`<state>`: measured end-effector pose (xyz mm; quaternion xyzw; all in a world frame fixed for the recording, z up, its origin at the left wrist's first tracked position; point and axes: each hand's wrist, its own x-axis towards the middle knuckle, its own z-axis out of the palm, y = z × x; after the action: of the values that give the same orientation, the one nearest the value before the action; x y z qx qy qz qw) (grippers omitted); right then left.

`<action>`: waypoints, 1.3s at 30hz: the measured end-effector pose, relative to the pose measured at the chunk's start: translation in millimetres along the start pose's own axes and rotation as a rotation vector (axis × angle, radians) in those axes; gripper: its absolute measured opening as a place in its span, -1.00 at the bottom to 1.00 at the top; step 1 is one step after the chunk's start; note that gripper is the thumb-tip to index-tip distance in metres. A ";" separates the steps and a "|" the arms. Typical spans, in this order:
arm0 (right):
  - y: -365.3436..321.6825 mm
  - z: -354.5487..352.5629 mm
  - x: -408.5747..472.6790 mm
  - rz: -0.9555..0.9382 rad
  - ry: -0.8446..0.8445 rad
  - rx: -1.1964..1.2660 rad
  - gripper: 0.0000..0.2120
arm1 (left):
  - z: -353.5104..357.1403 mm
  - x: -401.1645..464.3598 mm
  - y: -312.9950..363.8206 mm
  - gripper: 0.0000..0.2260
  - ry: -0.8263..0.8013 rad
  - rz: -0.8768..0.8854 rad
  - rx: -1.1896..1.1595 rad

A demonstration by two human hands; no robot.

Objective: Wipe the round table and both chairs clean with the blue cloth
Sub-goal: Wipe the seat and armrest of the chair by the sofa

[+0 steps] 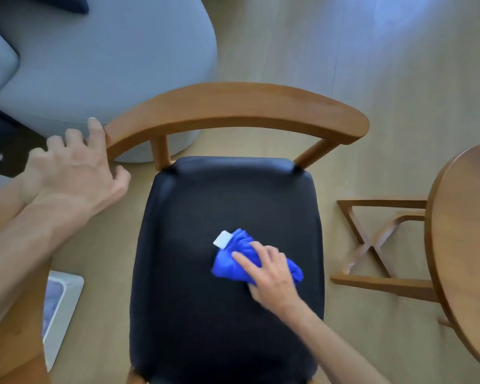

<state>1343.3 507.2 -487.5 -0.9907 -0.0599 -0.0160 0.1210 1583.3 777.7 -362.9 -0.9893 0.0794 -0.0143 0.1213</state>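
Note:
A wooden chair stands below me, with a black padded seat (205,200) and a curved backrest (233,103). A bunched blue cloth (227,266) with a white tag (222,239) lies on the right half of the seat. My right hand (269,273) grips the cloth and holds it down on the seat, index finger stretched over it. My left hand (75,173) is at the left end of the backrest, fingers spread. Its index finger touches the wood and it holds nothing. The round wooden table (466,231) shows at the right edge.
The table's crossed wooden base (372,245) sits on the floor right of the chair. A grey upholstered sofa (94,56) fills the upper left, close behind the backrest. A white box (61,309) lies on the floor at lower left.

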 end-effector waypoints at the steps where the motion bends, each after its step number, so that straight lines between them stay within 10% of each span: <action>1: 41.8 -12.0 -10.2 0.180 0.036 -0.022 -0.45 | 2.7 0.4 -1.1 -0.33 0.013 -0.007 -0.007; 5: 99.4 -23.1 -45.2 1.129 0.148 0.213 -0.63 | 11.6 2.4 -4.0 -0.33 0.018 -0.009 -0.041; 7: 74.9 -17.6 -55.6 1.214 0.242 0.270 -0.66 | 12.5 1.9 -3.5 -0.32 0.013 -0.012 -0.059; 16: -68.9 19.7 9.0 -0.137 -0.059 0.071 -0.38 | -13.8 -5.2 6.3 -0.33 -0.111 0.019 0.014; 25: -88.6 35.6 230.8 0.537 -0.035 0.012 -0.47 | -16.4 -3.7 5.9 -0.33 -0.163 0.003 0.009; 29: -128.8 36.7 137.9 0.056 -0.076 0.069 -0.49 | -17.3 -4.3 4.2 -0.33 -0.184 -0.010 -0.003; 35: -155.1 46.7 -64.3 -0.439 -0.639 0.200 -0.66 | -23.2 -5.6 6.8 -0.35 -0.217 -0.018 0.023; 39: -86.2 26.2 18.4 -0.860 -0.424 0.026 -0.68 | -21.7 -4.4 4.6 -0.36 -0.198 -0.010 0.032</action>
<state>1351.4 598.6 -491.6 -0.8559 -0.4879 0.1385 0.1011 1577.2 768.8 -343.0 -0.9842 0.0618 0.0818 0.1443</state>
